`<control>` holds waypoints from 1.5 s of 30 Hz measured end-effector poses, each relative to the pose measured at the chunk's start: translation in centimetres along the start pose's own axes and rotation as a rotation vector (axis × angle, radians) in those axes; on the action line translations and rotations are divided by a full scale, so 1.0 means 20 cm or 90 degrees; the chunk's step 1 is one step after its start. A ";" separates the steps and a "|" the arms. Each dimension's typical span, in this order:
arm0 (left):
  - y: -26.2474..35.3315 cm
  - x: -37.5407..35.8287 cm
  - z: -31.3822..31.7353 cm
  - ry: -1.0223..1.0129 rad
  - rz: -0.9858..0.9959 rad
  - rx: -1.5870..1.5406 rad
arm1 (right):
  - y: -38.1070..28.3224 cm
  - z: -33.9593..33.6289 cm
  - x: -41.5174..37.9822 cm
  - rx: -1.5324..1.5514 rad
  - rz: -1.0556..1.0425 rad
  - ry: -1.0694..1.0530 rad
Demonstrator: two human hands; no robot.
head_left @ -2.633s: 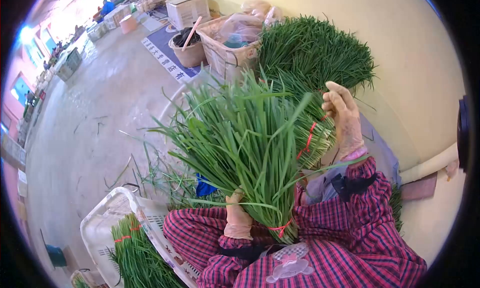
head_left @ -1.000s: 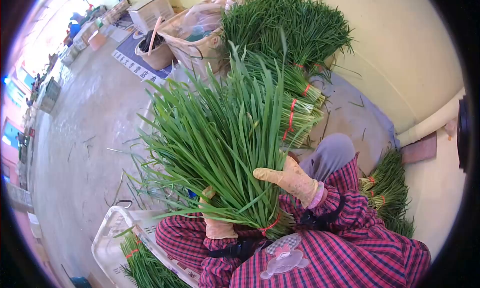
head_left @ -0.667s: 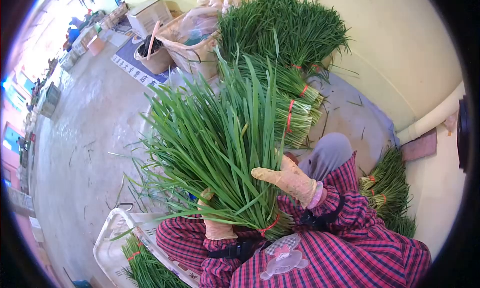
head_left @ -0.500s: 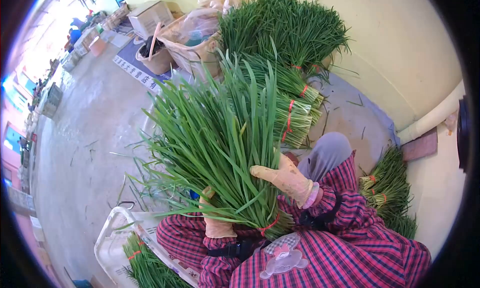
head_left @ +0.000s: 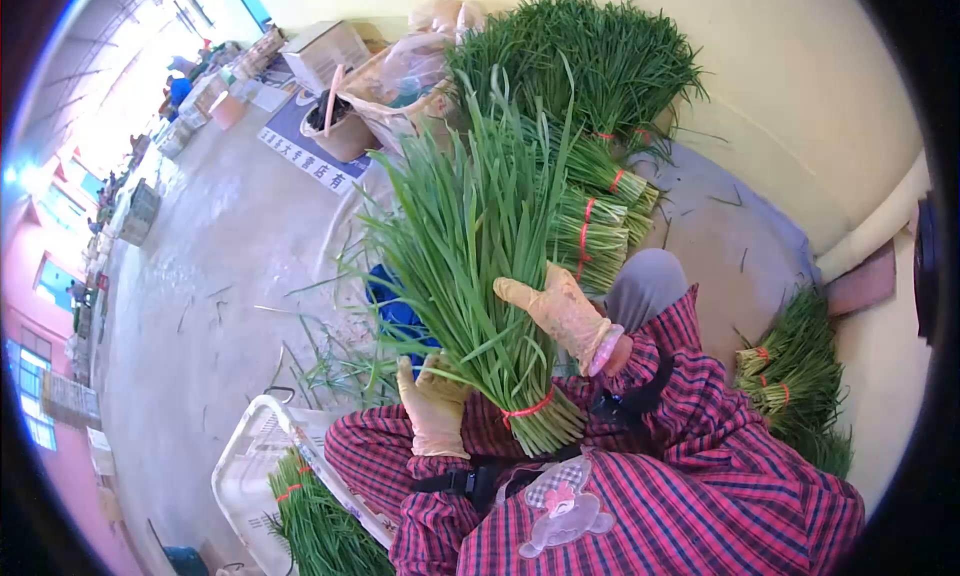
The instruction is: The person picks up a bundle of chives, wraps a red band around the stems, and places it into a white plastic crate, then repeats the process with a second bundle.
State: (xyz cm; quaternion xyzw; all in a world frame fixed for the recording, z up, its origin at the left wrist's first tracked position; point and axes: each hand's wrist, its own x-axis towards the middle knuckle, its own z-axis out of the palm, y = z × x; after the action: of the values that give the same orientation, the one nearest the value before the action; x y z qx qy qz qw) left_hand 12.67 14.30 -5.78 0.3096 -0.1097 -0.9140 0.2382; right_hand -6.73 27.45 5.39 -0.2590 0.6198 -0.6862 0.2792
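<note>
A large bundle of garlic chives (head_left: 470,246) leans upright over my lap, leaves spreading up and to the left. A red band (head_left: 528,408) ties it near the cut stem ends, which point down toward my apron. My right hand (head_left: 562,321), in a pale glove, grips the bundle's right side above the band, thumb across the front and the other fingers mostly hidden. On the lower left, my gloved left hand (head_left: 436,406) is open beside the leaves, thumb apart from the fingers, some leaf tips overlapping its fingertips.
Banded chive bundles (head_left: 590,236) lie stacked ahead, with more (head_left: 795,381) by the wall at right. A white plastic basket (head_left: 245,446) at lower left holds banded chives (head_left: 320,516). A bucket (head_left: 340,131) and lined basket (head_left: 400,106) stand farther off. Loose leaves litter the floor.
The bundle has swung more upright and to the right. My left hand has come out from under the leaves and shows more clearly, its thumb apart. My right hand keeps its grip.
</note>
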 end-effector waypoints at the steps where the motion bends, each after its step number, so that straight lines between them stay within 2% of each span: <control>1: -0.01 -0.03 0.00 0.000 0.010 0.001 | 0.00 0.00 0.01 -0.006 -0.025 -0.002; 4: -0.07 -0.14 0.08 -0.137 -0.001 0.173 | -0.02 -0.02 0.02 -0.042 -0.065 -0.009; 5: -0.09 -0.15 0.12 -0.137 0.007 0.175 | -0.04 -0.02 0.02 -0.077 -0.077 -0.003; 7: -0.12 -0.16 0.21 -0.124 0.021 0.299 | -0.05 0.00 0.00 -0.014 -0.078 -0.016; 9: -0.13 -0.18 0.32 -0.159 0.044 0.327 | -0.17 0.01 -0.05 -0.105 -0.098 -0.011; 11: -0.11 -0.16 0.37 -0.174 0.109 0.357 | -0.20 0.03 -0.05 -0.065 -0.108 -0.028; 13: -0.06 -0.16 0.40 -0.191 0.103 0.334 | -0.25 0.05 -0.06 0.096 -0.110 -0.038; 14: -0.04 -0.19 0.45 -0.169 0.111 0.308 | -0.30 0.08 -0.07 0.098 -0.113 -0.037; 16: 0.03 -0.30 0.59 -0.137 0.113 0.272 | -0.40 0.13 -0.11 0.259 -0.054 -0.054; 20: 0.27 -0.50 0.64 -0.207 0.203 0.319 | -0.50 0.24 -0.14 0.358 -0.049 -0.111; 22: 0.40 -0.67 0.70 -0.192 0.322 0.629 | -0.49 0.32 -0.19 0.346 -0.032 -0.110; 23: 0.45 -0.72 0.69 -0.181 0.323 0.628 | -0.48 0.37 -0.23 0.336 -0.018 -0.104; 25: 0.54 -0.82 0.63 0.004 0.258 0.664 | -0.47 0.42 -0.32 0.326 0.010 -0.109; 28: 0.58 -0.93 0.49 0.057 0.250 0.677 | -0.37 0.47 -0.43 0.252 0.226 -0.234; 29: 0.59 -0.96 0.43 0.071 0.250 0.670 | -0.27 0.49 -0.48 0.254 0.243 -0.242; 30: 0.61 -0.96 0.32 0.050 0.251 0.703 | -0.17 0.51 -0.52 0.201 0.192 -0.281; 32: 0.58 -0.98 0.18 0.092 0.233 0.686 | -0.03 0.52 -0.55 0.052 0.108 -0.385; 33: 0.57 -0.98 0.12 0.117 0.221 0.671 | -0.05 0.51 -0.54 0.052 0.119 -0.390; 35: 0.53 -0.97 -0.04 0.136 0.211 0.644 | -0.11 0.48 -0.49 0.126 0.285 -0.484; 36: 0.50 -0.97 -0.09 0.138 0.219 0.655 | -0.06 0.45 -0.49 0.132 0.279 -0.513; 37: 0.47 -0.97 -0.13 0.139 0.228 0.665 | -0.01 0.40 -0.48 0.080 0.372 -0.557; 39: 0.43 -0.97 -0.18 0.169 0.206 0.662 | -0.15 0.29 -0.35 -0.460 0.337 -0.702; 41: 0.39 -0.98 -0.17 0.155 0.214 0.599 | 0.05 0.13 -0.37 -0.327 0.027 -0.676; 42: 0.36 -0.98 -0.17 0.131 0.248 0.555 | -0.09 0.12 -0.33 -0.208 0.344 -0.659; 43: 0.34 -0.97 -0.15 0.132 0.243 0.548 | -0.18 0.14 -0.31 -0.228 0.432 -0.593; 45: 0.31 -0.95 -0.13 0.127 0.317 0.550 | -0.30 0.16 -0.29 -0.126 0.362 -0.530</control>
State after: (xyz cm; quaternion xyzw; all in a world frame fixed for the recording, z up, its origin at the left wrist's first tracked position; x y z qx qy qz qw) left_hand 29.73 18.40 4.11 0.4298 -0.5250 -0.6668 0.3083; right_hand -0.74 29.70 11.69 -0.3567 0.5640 -0.3594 0.6523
